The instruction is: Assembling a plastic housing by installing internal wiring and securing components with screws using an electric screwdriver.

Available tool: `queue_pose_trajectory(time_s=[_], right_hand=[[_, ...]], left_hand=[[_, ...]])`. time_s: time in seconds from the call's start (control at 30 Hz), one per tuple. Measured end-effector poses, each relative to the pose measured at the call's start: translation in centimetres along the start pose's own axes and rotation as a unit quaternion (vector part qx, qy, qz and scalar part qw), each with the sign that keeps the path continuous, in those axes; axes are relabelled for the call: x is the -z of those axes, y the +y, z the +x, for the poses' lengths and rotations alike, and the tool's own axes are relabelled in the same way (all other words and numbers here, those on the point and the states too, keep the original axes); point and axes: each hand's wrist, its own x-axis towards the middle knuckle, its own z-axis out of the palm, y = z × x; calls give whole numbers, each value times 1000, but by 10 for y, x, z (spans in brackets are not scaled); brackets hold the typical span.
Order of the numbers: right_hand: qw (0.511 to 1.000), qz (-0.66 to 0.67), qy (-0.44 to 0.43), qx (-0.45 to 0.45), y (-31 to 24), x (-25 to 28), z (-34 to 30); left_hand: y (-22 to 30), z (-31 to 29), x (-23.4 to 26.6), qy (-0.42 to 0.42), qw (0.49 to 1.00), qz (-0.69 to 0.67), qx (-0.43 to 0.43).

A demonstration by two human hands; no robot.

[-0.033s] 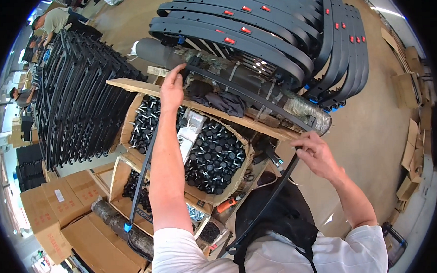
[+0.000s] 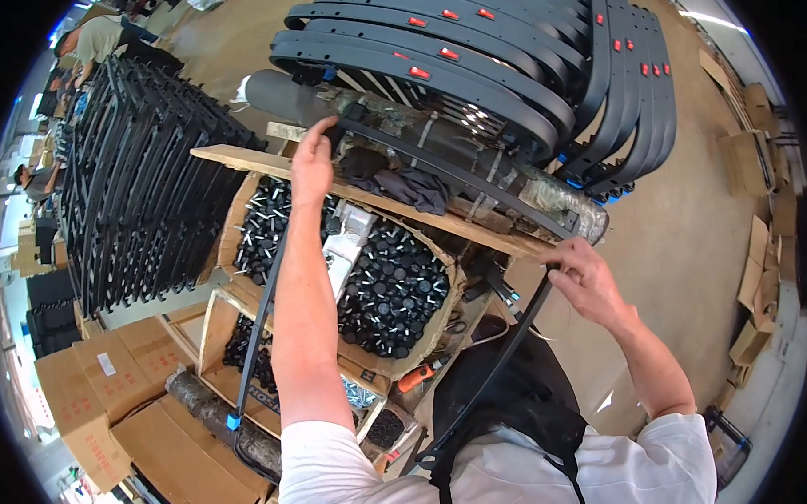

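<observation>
At far left, bent over work in the background, a person in a pale shirt (image 2: 101, 39). Nearer, a tall stack of black tubular metal frames (image 2: 143, 185). Below, brown cardboard cartons (image 2: 114, 362) beside a mottled grey, plastic-wrapped cylinder (image 2: 218, 414).

Next, running down beneath the left forearm, one side of a slim black metal U-shaped frame (image 2: 463, 175), with a bright blue plastic cap (image 2: 233, 422) near its lower end. At its far left corner, the left hand (image 2: 311, 171), fingers close together, index finger extended; tightness of grip impossible to tell with the undersides hidden.

Under the frame, in the middle, an open cardboard box of round black knobs with silver metal studs (image 2: 392, 292), with a silver-grey metal block (image 2: 343, 254) among them. Just beyond, a long pale wooden plank (image 2: 240, 158) and a crumpled dark cloth (image 2: 415, 191). Nearer, an orange-handled tool (image 2: 415, 378).

Farther off, a bundle of black curved metal parts with red tags (image 2: 440, 37).

At the frame's right corner, the right hand (image 2: 590, 285), thumb and curled fingers clamped on the black metal; from there, one side slanting back toward the white-shirted torso. At far right, brown flattened cardboard (image 2: 743, 165) along the wall.
</observation>
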Motion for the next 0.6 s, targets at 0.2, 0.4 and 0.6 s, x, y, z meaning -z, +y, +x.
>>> queue_pose_trajectory(time_s=[0.2,0.4,0.6], right_hand=[[990,-98,91,-39,24,21,-6],[981,-158,113,2,31,26,-10],[981,-187,48,25,30,10,-10]], left_hand=[[-11,10,2,60,984,103,-132],[-19,9,3,29,997,-72,-23],[-2,8,-1,46,997,63,-9]])
